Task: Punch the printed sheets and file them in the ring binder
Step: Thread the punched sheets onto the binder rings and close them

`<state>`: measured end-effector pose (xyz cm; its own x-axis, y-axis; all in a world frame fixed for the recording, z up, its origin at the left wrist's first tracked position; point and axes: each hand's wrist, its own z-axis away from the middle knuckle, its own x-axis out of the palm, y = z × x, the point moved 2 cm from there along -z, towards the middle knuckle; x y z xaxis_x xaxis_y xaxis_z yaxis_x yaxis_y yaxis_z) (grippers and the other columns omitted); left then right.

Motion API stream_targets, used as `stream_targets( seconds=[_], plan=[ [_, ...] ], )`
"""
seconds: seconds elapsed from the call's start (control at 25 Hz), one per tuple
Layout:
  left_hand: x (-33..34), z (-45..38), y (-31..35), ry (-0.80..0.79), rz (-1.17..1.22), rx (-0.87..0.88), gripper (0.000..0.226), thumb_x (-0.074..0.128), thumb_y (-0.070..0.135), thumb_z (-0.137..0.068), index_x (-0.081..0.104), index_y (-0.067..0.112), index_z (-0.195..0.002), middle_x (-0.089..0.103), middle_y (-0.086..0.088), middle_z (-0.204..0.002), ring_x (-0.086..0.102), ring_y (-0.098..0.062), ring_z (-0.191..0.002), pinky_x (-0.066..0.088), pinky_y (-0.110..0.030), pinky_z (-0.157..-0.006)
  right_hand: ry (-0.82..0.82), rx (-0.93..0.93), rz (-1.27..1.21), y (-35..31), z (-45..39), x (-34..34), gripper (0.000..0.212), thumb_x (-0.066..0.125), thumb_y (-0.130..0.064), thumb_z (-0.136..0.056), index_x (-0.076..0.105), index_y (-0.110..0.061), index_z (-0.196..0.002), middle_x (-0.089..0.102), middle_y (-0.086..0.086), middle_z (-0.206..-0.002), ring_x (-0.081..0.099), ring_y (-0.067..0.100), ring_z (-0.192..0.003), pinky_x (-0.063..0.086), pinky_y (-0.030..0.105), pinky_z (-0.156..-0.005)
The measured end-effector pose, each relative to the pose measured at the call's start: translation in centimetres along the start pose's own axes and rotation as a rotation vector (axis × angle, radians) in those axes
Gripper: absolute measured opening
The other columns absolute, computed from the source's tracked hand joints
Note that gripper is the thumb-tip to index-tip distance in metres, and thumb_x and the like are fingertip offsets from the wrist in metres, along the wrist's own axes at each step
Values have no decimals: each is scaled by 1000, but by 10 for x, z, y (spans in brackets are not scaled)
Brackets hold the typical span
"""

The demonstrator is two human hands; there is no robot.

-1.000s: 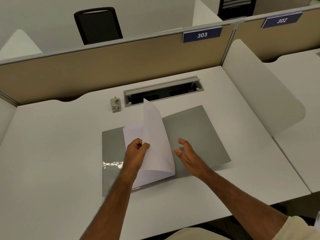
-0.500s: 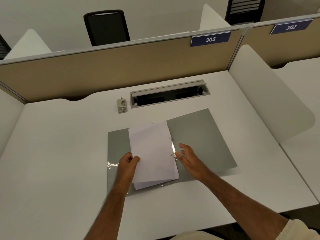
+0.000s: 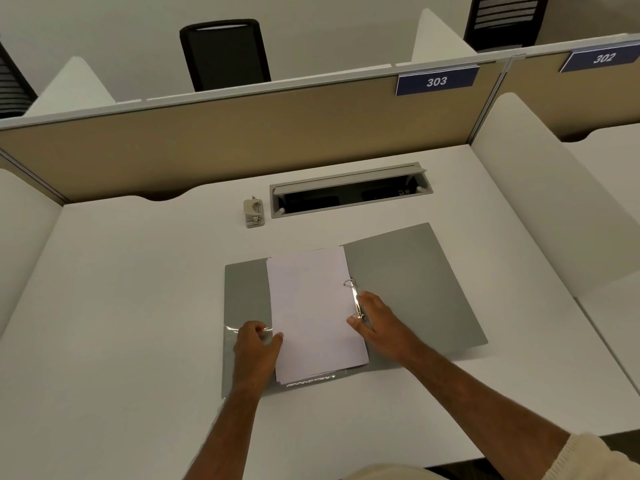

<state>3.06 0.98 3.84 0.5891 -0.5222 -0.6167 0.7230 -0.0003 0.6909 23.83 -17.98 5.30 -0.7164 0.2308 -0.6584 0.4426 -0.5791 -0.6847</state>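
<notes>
Your left hand (image 3: 257, 344) pinches the paper stack's (image 3: 313, 313) edge at 9 o'clock, while your right hand (image 3: 375, 322), fingers relaxed, rests by the rings (image 3: 356, 299) at 3. The sheets lie flat in the open binder (image 3: 415, 289); the punch (image 3: 253, 213) sits at 11 o'clock.

Grey ring binder (image 3: 415, 289) bore plain white sheets (image 3: 311, 306) and silver rings (image 3: 356, 299). The counter (image 3: 121, 306) was white, the hole punch (image 3: 252, 213) beige, the partition (image 3: 207, 143) tan, with white numerals on a blue plate (image 3: 437, 80).
</notes>
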Motion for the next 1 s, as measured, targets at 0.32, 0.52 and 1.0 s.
stream_targets(
  seconds=[0.32,0.52,1.0],
  plan=[
    [27,5,14,-66,-138,-39,72,78,44,-84,43,13,-139,47,-8,-140,47,-31,-131,47,-48,-108,-56,-32,183,-4,-8,3,71,52,-43,-100,25,-7,-155,18,4,-165,30,22,-146,24,28,-117],
    [37,5,21,-56,-179,-78,76,77,52,-82,41,15,-138,45,-7,-139,48,-31,-129,50,-50,-105,-85,0,218,9,-13,12,77,46,-51,-100,14,-10,-159,6,0,-168,12,15,-153,11,24,-120],
    [42,-2,39,-69,-195,-84,89,77,51,-83,35,11,-149,39,-9,-149,40,-31,-139,45,-48,-108,-56,-11,226,21,-18,13,74,44,-49,-102,14,-12,-159,4,-5,-168,8,10,-153,-3,15,-113]
  ],
)
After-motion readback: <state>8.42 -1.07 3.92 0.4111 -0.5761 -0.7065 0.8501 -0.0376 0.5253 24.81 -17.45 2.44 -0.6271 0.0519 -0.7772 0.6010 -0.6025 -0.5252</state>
